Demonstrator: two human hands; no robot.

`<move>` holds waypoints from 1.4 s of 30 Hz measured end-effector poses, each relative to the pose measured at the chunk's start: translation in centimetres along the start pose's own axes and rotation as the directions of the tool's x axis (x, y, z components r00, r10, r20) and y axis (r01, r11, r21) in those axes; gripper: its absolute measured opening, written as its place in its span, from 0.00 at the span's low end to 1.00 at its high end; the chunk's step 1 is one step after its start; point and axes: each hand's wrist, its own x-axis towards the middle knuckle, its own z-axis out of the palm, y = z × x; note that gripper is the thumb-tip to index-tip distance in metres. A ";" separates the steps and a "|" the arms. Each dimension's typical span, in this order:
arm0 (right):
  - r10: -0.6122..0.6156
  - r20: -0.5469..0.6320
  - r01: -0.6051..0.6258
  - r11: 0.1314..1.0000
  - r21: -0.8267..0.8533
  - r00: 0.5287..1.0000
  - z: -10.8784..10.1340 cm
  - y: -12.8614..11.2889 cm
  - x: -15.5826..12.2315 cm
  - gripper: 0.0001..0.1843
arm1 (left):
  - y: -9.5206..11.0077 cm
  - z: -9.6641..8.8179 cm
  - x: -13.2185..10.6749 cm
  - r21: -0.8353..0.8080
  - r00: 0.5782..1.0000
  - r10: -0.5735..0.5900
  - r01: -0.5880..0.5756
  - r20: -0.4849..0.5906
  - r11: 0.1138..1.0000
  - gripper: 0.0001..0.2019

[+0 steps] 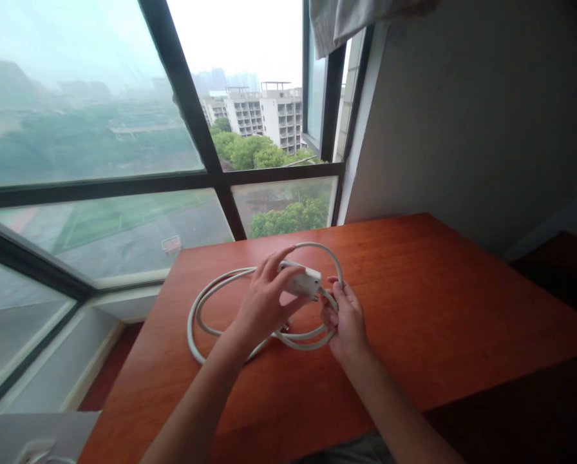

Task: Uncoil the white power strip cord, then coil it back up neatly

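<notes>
Soft overcast daylight enters through the window point(100, 129) at far left; the sky point(240, 38) clips to white and the distant view is hazy. The table point(438, 290) carries a mild sheen, and the cable point(305, 338) casts only a faint shadow. The right wall point(462, 116) is dim. Wide-angle distortion bows the edges.

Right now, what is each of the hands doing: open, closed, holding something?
The left hand is closed on the white plug block.
The right hand is closed around loops of the white cable, beside the block.
</notes>
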 end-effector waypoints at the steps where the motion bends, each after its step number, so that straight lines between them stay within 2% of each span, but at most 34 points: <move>1: 0.015 0.018 -0.015 1.000 0.002 1.000 0.0 -0.1 0.0 0.17 | -0.1 0.0 -0.1 0.113 0.996 0.070 -0.076 0.053 0.991 0.23; 4: 0.063 0.065 -0.063 0.998 -0.006 0.996 0.0 -0.4 0.0 0.18 | -0.5 0.0 -0.2 0.332 0.973 0.178 -0.219 0.148 0.917 0.25; 7: 0.061 0.084 -0.058 0.998 -0.032 0.995 0.1 -0.7 -0.2 0.18 | -1.0 -0.2 -0.1 0.382 0.964 0.229 -0.264 0.135 0.885 0.22; 9: 0.022 0.065 -0.018 0.998 -0.064 0.998 0.1 -0.9 -0.2 0.17 | -1.0 -0.4 0.0 0.384 0.967 0.239 -0.254 0.087 0.888 0.22; 11: -0.027 0.035 0.030 0.995 -0.096 0.999 0.1 -1.0 -0.2 0.18 | -0.9 -0.7 0.1 0.414 0.979 0.202 -0.180 -0.010 0.892 0.22; 14: -0.062 0.022 0.064 0.991 -0.116 0.998 0.1 -1.1 -0.2 0.20 | -0.4 -1.4 0.3 0.493 0.987 0.082 -0.005 -0.135 0.870 0.23; 18: -0.061 0.068 0.071 0.986 -0.152 0.996 0.2 -1.2 -0.5 0.20 | 0.3 -1.7 0.7 0.562 0.986 -0.064 0.141 -0.155 0.815 0.23; 22: -0.058 0.154 0.089 0.974 -0.207 0.986 0.4 -1.5 -0.2 0.18 | 0.8 -1.4 0.5 0.580 0.961 -0.170 0.267 -0.217 0.770 0.23; 25: -0.061 0.190 0.098 0.976 -0.194 0.980 0.5 -1.7 0.3 0.15 | 0.8 -1.2 -0.3 0.575 0.944 -0.210 0.321 -0.253 0.752 0.23; 27: -0.049 0.220 0.089 0.981 -0.174 0.974 0.7 -2.0 0.5 0.15 | 0.6 -1.3 -0.9 0.559 0.945 -0.241 0.324 -0.219 0.763 0.25; 30: -0.035 0.306 0.099 0.976 -0.196 0.951 1.3 -2.7 0.7 0.15 | 0.2 -2.2 -1.0 0.472 0.962 -0.254 0.273 -0.106 0.838 0.32; 32: -0.017 0.403 0.132 0.957 -0.259 0.915 1.9 -3.4 0.7 0.15 | 0.2 -3.3 -0.3 0.358 0.976 -0.211 0.213 -0.044 0.909 0.35; 34: 0.014 0.515 0.187 0.924 -0.335 0.857 2.8 -4.2 0.9 0.15 | 0.5 -4.6 0.9 0.229 0.989 -0.146 0.138 0.018 0.964 0.30; 36: 0.034 0.599 0.253 0.886 -0.388 0.800 3.7 -5.1 1.1 0.16 | 1.0 -5.8 2.4 0.076 0.988 -0.089 0.080 0.128 0.994 0.19; 38: 0.026 0.635 0.315 0.852 -0.419 0.772 4.6 -6.0 1.4 0.16 | 1.5 -6.8 3.6 -0.073 0.962 -0.130 0.151 0.241 0.986 0.11; 40: 0.018 0.646 0.351 0.828 -0.437 0.763 5.4 -6.7 1.8 0.16 | 1.7 -7.2 4.4 -0.230 0.928 -0.195 0.275 0.317 0.934 0.12; 42: 0.022 0.652 0.354 0.826 -0.439 0.758 5.9 -7.1 2.1 0.17 | 1.8 -7.4 4.7 -0.380 0.905 -0.254 0.381 0.342 0.843 0.14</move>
